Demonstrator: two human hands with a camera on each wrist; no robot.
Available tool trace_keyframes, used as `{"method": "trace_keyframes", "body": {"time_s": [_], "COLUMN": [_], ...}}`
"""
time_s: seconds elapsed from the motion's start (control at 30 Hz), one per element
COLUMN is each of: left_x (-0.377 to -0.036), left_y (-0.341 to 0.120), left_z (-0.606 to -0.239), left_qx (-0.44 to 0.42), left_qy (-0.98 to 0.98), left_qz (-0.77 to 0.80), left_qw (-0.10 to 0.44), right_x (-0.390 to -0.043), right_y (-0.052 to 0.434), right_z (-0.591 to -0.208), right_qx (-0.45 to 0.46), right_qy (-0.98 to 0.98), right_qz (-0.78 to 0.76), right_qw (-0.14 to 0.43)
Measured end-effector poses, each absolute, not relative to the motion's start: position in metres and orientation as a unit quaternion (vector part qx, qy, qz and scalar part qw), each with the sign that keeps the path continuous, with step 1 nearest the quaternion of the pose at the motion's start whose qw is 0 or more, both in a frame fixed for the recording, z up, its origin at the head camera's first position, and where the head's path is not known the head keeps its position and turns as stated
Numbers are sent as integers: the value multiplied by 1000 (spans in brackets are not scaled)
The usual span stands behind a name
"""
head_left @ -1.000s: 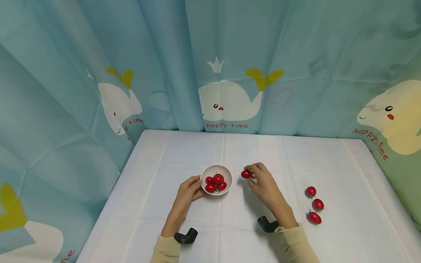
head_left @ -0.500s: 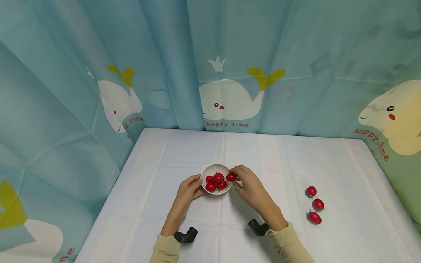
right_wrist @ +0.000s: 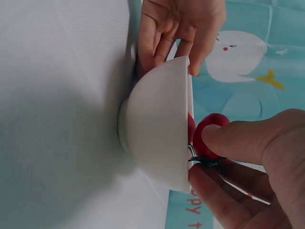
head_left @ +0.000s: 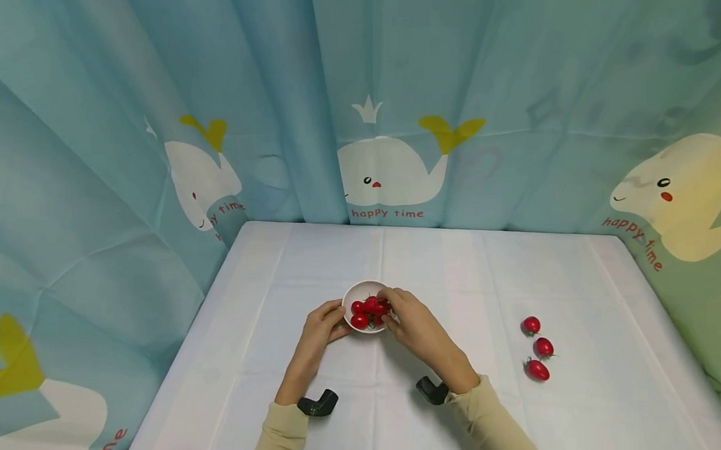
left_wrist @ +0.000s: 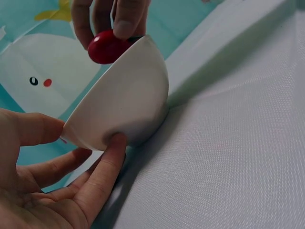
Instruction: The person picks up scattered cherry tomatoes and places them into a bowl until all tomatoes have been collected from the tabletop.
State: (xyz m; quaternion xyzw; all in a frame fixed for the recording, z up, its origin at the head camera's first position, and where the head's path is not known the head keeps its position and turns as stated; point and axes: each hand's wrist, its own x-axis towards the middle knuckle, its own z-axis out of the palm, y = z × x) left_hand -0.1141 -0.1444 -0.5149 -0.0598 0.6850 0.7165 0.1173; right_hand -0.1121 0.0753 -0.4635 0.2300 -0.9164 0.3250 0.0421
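I am observing the right hand (head_left: pixel 413 327) pinching a cherry tomato (head_left: pixel 380 306) over the white bowl (head_left: pixel 355 292) at table (head_left: pixel 433 262) centre; the left hand (head_left: pixel 320 329) is gripping the bowl's nine-o'clock side.

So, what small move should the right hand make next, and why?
Probably let go of the tomato. The right hand pinches it just over the rim of the bowl, above the tomatoes already inside, while the left hand steadies the bowl from the side. A small lowering first may keep it from rolling out.
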Motion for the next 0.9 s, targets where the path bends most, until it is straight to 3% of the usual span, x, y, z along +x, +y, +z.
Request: {"method": "trace_keyframes", "body": {"time_s": [0.9], "left_x": [-113], "left_y": [-145], "left_z": [-515], "left_qx": [-56], "left_qy": [686], "left_qz": [717], "left_qw": [116], "right_x": [-112], "right_y": [67], "right_z": [-467], "right_qx": [295], "right_qy": [-914], "right_qz": [275], "right_qw": [39]}}
